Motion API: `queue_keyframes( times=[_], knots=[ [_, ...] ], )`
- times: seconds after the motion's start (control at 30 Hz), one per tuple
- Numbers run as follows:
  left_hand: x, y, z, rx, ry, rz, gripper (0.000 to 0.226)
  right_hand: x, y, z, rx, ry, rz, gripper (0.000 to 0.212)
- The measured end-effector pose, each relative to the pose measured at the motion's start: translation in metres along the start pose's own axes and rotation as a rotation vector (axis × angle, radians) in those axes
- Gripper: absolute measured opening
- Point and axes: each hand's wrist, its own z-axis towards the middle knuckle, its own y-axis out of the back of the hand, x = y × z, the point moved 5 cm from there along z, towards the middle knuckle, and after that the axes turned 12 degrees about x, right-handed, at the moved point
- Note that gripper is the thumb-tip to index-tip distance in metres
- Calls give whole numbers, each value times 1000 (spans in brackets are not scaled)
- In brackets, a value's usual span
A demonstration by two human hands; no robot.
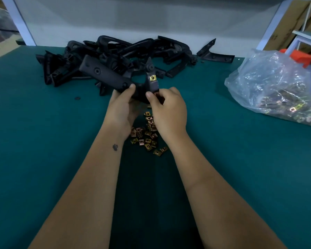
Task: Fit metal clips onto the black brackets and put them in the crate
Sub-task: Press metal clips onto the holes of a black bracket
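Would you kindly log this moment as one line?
left hand: holds bracket | right hand: pinches its end | one clip fitted | loose clips below

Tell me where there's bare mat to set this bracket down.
Bare mat lies left of the left hand, below the bracket pile, and between the right hand and the bag. Crowded: loose clips under your wrists.

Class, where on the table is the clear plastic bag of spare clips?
In the head view the plastic bag lies on the green table at the far right, right of the black bracket pile.
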Motion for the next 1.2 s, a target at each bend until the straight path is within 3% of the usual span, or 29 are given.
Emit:
queue_keyframes(
  times=[0.1,0.2,0.33,0.47,0.57,0.7,0.8,0.9,1.03,1.2],
  knots=[
    [-12,4,-6,-61,-15,104,11,-2,8,-8,8,-29,164,26],
    [-6,-19,-16,1,22,93,12,-8,21,-20,28,-94,333,18],
    [7,-72,-30,104,108,154,11,-15,71,-43,-122,-145,468,18],
    [20,-133,-46,132,97,68,8,-30,145,-87,-266,-180,474,16],
    [50,-197,-73,339,158,66,19,-49,209,-141,-419,-227,502,12],
    [107,-283,-143,590,343,68,4,-80,294,-243,-721,-350,423,16],
    [148,-325,-198,721,498,127,8,-96,345,-329,-905,-436,358,13],
    [181,-348,-244,936,551,216,12,-106,379,-398,-941,-536,254,8],
    [225,-349,-288,1215,542,547,28,-119,404,-457,-910,-684,120,13],
    [264,-346,-312,1321,502,756,35,-139,424,-494,-851,-731,41,13]
  ],
)
